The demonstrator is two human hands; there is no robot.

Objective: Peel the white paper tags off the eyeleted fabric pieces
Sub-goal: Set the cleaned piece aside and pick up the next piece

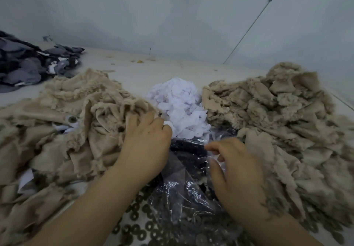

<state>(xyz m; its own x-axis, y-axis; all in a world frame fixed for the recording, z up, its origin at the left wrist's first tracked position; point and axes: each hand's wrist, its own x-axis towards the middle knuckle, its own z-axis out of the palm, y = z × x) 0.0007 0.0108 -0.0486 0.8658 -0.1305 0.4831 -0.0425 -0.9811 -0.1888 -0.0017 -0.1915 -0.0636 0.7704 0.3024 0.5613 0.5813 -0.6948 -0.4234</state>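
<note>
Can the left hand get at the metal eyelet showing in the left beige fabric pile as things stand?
Probably yes. The left hand rests on the left fabric pile, and the eyelet lies exposed on top of that pile further to the left, with nothing covering it. The hand seems to pinch a white tag, though.

Left hand point(147, 140) reaching forward, palm down, fingers curled, right hand point(235, 171) lower, fingers loosely bent
</note>
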